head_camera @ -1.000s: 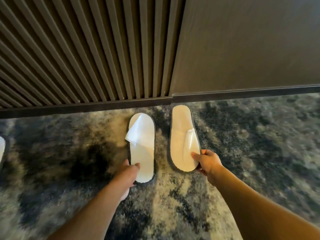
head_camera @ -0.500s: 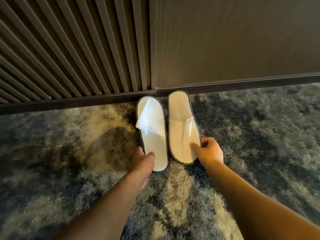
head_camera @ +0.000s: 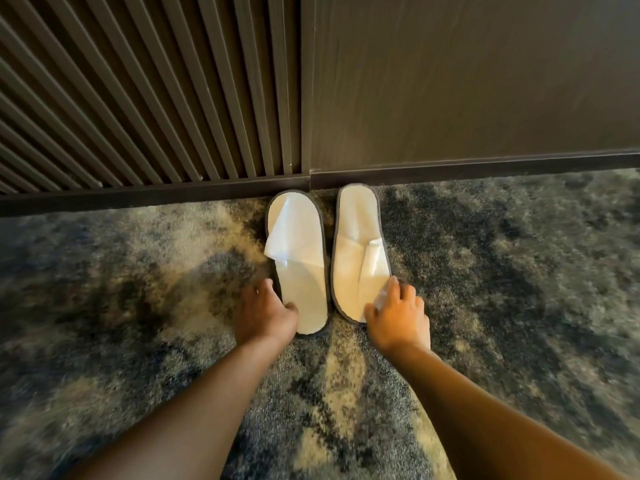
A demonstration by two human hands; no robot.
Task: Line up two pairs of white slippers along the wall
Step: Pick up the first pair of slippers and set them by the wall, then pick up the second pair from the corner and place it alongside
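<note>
Two white slippers with grey rims lie side by side on the carpet, toes close to the dark baseboard (head_camera: 450, 168). The left slipper (head_camera: 299, 244) has a rumpled, lifted upper. The right slipper (head_camera: 356, 244) has a flat, creased upper. My left hand (head_camera: 266, 315) is at the left slipper's heel, thumb on the sole and fingers along its outer edge. My right hand (head_camera: 398, 317) rests on the right slipper's heel with the fingers spread flat. No second pair is in view.
The wall is ribbed dark slats (head_camera: 138, 98) on the left and a smooth dark panel (head_camera: 467, 81) on the right. Mottled blue-grey and beige carpet (head_camera: 138, 306) runs along the baseboard on both sides of the slippers.
Both slippers have slid closer together and up to the baseboard. My right hand has uncurled from a pinch to spread fingers. A slipper seen at the far left a second ago is out of view.
</note>
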